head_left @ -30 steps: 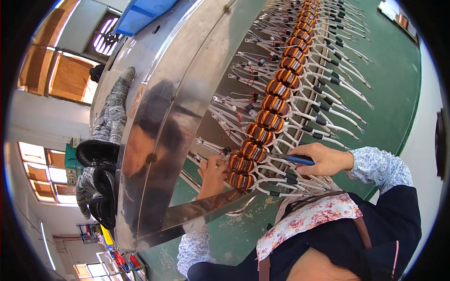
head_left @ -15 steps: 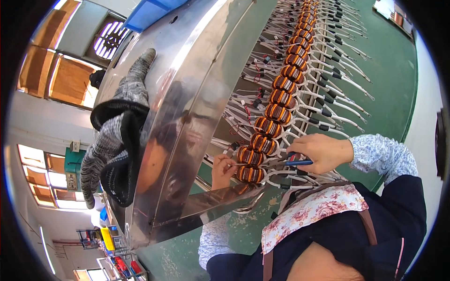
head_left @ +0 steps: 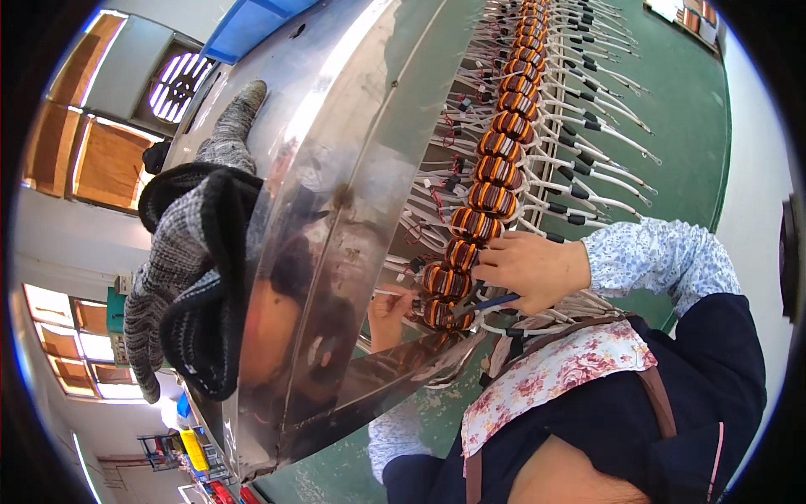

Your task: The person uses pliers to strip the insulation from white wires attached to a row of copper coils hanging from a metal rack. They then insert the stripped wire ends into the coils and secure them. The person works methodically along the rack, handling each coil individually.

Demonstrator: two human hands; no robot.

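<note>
A long row of toroidal coils (head_left: pixel 491 200), wound in orange and dark brown, runs away from me. My right hand (head_left: pixel 537 269) is closed on blue-handled pliers (head_left: pixel 499 302), whose grey jaws lie over the nearest coil (head_left: pixel 440 314). On the coil's left side, my left hand (head_left: pixel 388 316) pinches a thin white wire (head_left: pixel 384 293), thumb and fingers together. White cables (head_left: pixel 617 172) with black sleeves and metal ends spread out to the right of the row. Thinner leads with small connectors (head_left: pixel 432 189) stick out on the left.
A shiny metal surface with a folded-down edge (head_left: pixel 369 160) stands close on the left. Grey knitted gloves with black cuffs (head_left: pixel 201 235) lie on it, with a blue bin (head_left: pixel 252 29) at the far end. The green floor (head_left: pixel 688 134) extends to the right.
My right hand has moved left, bringing the pliers' jaws onto the nearest coil. My left hand has shifted slightly left with the white wire. The whole view has shifted a little.
</note>
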